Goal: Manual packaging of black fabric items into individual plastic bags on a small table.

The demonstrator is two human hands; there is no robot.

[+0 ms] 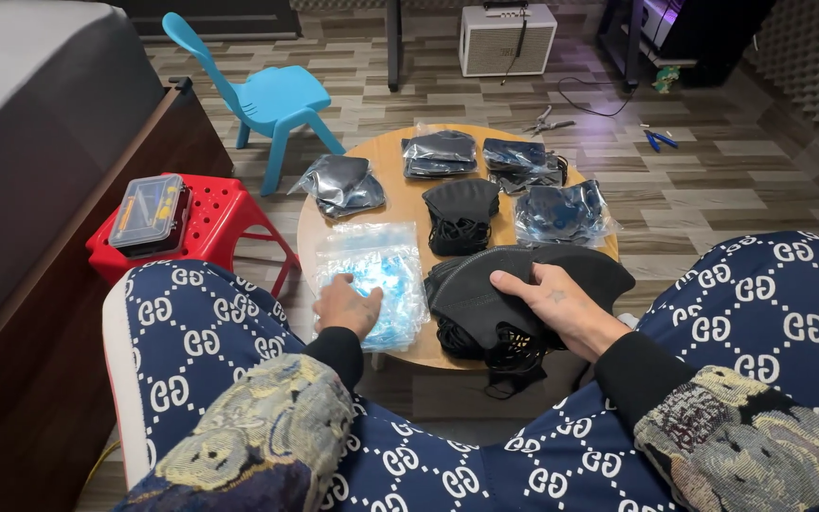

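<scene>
Resting under right hand (561, 305) fingers (512, 281): black mask stack (485, 308) on round table (400, 156).

A round bench (400, 152) stands on the floor before the seated person. At its far edge three bagged packs (440, 152) of masks lie in a row; a fourth bagged pack (561, 213) lies right of a loose mask stack (462, 216) at the middle. Near left lies a bag of masks (372, 270), the left hand (345, 305) resting on its near edge. Near right, the right hand (561, 303) lies on a mask pile (504, 303). Left of the bench stands a stool (215, 223) carrying a case (149, 213); a small chair (272, 100) stands farther off. What seem to be pliers (547, 123) lie on the far floor.
</scene>
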